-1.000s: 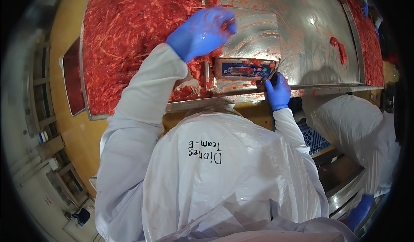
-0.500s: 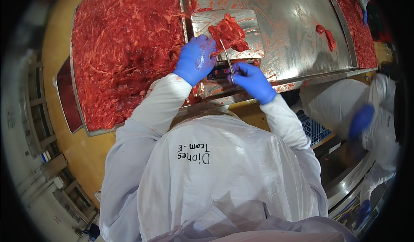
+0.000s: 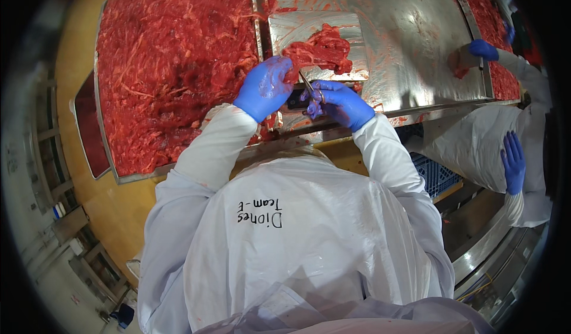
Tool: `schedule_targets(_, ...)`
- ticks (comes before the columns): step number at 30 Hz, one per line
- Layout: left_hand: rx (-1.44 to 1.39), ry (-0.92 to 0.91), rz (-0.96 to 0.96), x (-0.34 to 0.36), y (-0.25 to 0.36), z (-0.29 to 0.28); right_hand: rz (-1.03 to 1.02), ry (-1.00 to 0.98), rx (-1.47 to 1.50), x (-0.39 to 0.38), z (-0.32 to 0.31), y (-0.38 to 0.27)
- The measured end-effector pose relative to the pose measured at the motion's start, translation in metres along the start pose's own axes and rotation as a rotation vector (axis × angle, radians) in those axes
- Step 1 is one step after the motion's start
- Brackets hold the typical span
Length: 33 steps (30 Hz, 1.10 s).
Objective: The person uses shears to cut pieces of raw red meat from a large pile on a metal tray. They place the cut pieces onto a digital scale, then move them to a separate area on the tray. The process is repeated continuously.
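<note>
My left hand (image 3: 264, 89), in a blue glove, pinches the near left edge of a raw red meat piece (image 3: 324, 49). The meat lies stretched across a square steel scale plate (image 3: 282, 33). Closed around a pair of metal scissors (image 3: 307, 83), my right hand (image 3: 345, 105) is also blue-gloved and stands over the scale's dark display (image 3: 295, 100). The scissor tips point up and left, just below the meat's near edge. Part of the handles is hidden by my fingers.
To the left, a steel-rimmed tray holds a wide heap of raw meat (image 3: 172, 66). A steel table (image 3: 416, 48) stretches right, streaked with red. At its right end a co-worker's gloved hand (image 3: 483, 49) reaches in; their other hand (image 3: 514, 162) hangs nearer. A blue crate (image 3: 437, 173) sits below.
The scissors have drawn back toward me, off the top of the meat. The meat is stretched toward my left hand. A co-worker's hand has come over the meat scraps at right.
</note>
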<state>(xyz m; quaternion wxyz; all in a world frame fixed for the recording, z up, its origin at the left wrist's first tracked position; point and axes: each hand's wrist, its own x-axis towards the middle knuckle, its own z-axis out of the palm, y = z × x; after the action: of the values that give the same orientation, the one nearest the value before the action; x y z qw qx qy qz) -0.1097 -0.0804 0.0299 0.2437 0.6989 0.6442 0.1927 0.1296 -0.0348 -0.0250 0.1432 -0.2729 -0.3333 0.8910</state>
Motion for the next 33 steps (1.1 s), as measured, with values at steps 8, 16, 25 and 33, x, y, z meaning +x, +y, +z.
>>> schedule_targets(8,-0.474,-0.038,-0.184,-0.015,-0.035,0.010,0.118,-0.068,0.199,-0.018,0.010,0.005)
schedule_targets(16,-0.638,-0.164,-0.365,-0.023,-0.030,-0.035,0.076,-0.004,0.064,-0.010,0.003,-0.004)
schedule_targets(25,-0.805,-0.429,-0.167,-0.055,-0.074,-0.003,-0.099,0.078,0.211,0.026,0.014,-0.023)
schedule_targets(33,0.484,0.350,0.019,-0.089,-0.114,0.007,-0.248,-0.094,0.312,-0.059,-0.011,0.005)
